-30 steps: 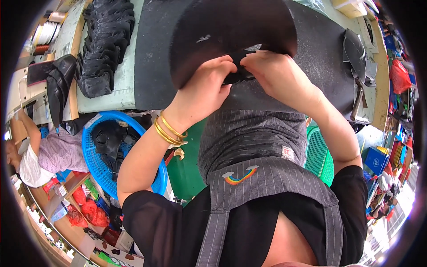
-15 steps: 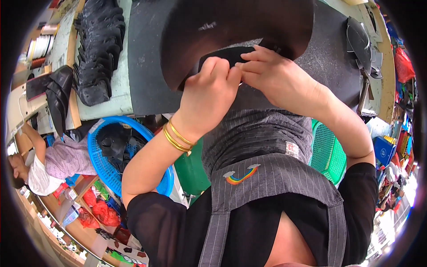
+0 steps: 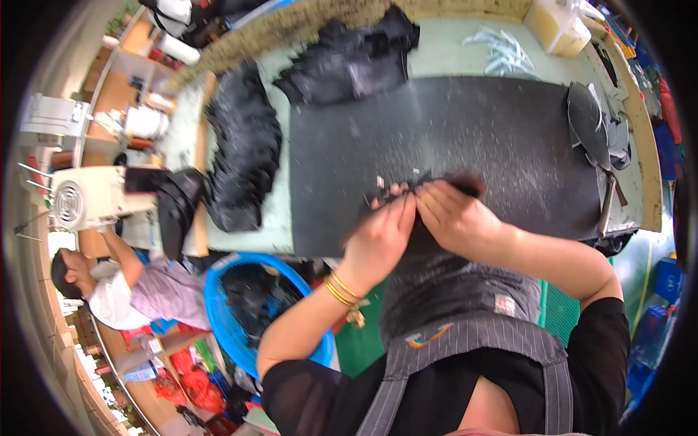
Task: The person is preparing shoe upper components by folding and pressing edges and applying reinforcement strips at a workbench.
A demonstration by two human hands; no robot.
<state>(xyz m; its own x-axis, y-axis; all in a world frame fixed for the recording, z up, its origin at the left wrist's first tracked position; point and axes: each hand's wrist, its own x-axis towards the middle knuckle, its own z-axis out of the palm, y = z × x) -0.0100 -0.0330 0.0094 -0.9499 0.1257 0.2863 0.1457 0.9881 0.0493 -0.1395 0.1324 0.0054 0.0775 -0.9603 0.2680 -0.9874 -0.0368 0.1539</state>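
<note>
A person is pinching a dark, flexible piece (image 3: 469,183) between the bent fingers of the left hand (image 3: 379,238) and the right hand (image 3: 459,218), the two nearly meeting; blur is hiding the piece's full outline. It is showing just beyond the fingers, above a black mat (image 3: 509,138) on the bench (image 3: 443,54). One row of black pieces (image 3: 243,156) is lying left of the left hand, another stack (image 3: 349,69) farther beyond it. Gray pieces (image 3: 587,123) are resting well right of the right hand.
</note>
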